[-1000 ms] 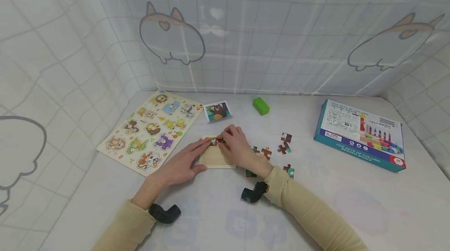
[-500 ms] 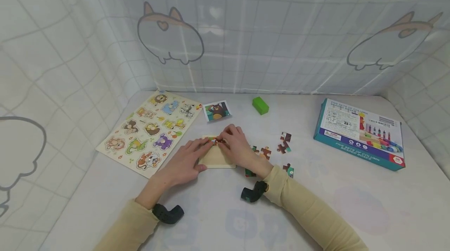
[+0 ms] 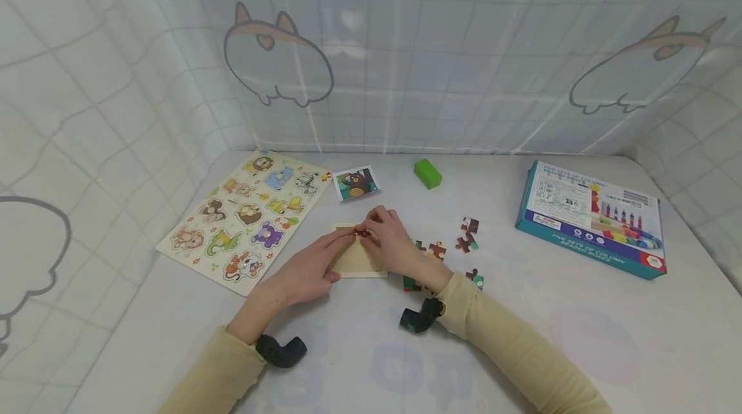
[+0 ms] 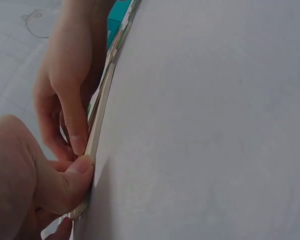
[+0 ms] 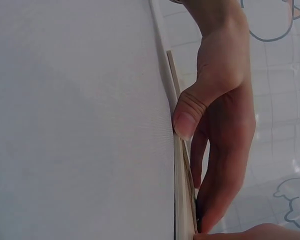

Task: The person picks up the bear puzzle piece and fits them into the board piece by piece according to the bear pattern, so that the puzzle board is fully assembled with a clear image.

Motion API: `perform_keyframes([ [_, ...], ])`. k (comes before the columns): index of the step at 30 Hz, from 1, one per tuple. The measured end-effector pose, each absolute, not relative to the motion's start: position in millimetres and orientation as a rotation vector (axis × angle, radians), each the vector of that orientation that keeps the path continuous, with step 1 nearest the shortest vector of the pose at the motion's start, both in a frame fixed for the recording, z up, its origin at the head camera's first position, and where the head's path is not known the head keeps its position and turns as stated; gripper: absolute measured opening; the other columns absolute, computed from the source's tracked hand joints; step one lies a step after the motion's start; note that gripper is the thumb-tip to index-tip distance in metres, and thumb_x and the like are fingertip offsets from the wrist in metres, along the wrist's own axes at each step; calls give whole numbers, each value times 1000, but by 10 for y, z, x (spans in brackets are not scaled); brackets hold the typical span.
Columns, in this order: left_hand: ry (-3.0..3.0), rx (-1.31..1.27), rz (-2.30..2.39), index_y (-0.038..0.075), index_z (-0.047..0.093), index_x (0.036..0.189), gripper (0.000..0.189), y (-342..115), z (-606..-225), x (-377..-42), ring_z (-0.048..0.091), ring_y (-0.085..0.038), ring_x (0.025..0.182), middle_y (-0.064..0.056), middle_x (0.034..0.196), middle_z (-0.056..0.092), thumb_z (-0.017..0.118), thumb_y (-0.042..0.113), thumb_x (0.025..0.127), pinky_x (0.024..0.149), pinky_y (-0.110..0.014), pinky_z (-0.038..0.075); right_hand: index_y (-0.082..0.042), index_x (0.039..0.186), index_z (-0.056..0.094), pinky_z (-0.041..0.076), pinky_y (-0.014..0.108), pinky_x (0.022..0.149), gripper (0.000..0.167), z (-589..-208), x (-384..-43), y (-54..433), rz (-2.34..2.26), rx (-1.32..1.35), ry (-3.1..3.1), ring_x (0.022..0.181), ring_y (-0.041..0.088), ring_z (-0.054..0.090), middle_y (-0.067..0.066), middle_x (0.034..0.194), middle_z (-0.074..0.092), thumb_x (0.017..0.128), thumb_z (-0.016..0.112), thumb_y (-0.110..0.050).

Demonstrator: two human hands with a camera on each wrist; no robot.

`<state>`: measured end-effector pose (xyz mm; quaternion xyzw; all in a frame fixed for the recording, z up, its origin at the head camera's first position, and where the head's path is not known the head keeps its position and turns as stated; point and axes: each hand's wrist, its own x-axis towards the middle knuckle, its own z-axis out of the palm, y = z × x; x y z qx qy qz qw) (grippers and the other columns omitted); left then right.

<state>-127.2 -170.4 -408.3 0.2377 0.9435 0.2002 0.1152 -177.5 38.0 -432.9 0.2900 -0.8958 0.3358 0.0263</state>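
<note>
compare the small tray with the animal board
The animal board is large; the tray is smaller. The board shows colourful animals; the tray, mostly bare wood. The left hand and right hand reach over the tray; the board lies to their left. Both things rest on the table.

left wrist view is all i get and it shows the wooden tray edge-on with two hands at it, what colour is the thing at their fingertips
Observer: The head view shows a reddish-brown puzzle piece, mostly hidden, where the fingertips of the left hand and right hand meet, toward the far side of the wooden tray.
Operator: anything lying beyond that tray
Observer: Yes, in the head view a small card with a brown bear on it lies beyond the tray.
Operator: and off to the left of it
Observer: A board with cartoon animals, set at an angle, lies there in the head view.
</note>
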Motion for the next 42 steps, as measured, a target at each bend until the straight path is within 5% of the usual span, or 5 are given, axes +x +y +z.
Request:
perform_keyframes([
  [20,2726,779,522,12,31,158,76,-1672,-4035,-1331,23,-27,152,0,167,21,62,4,89,121,-49,30,-6,136,59,43,46,111,45,-4122,-1508,707,1129,1135,-2819,132,26,49,9,140,55,94,70,-20],
  [35,2709,764,583,16,29,159,77,-1691,-4074,-1324,21,-26,153,2,167,19,62,5,90,121,-49,30,-9,122,67,50,40,103,34,-4032,-1404,1108,1116,1208,-2865,121,18,57,0,130,60,93,73,-24],
  [42,2708,777,565,15,28,159,78,-1695,-4073,-1316,20,-27,153,1,168,18,61,4,90,122,-49,28,-9,120,68,56,39,86,32,-4027,-1370,1388,1186,1112,-2839,106,20,61,0,125,62,91,75,-23],
])
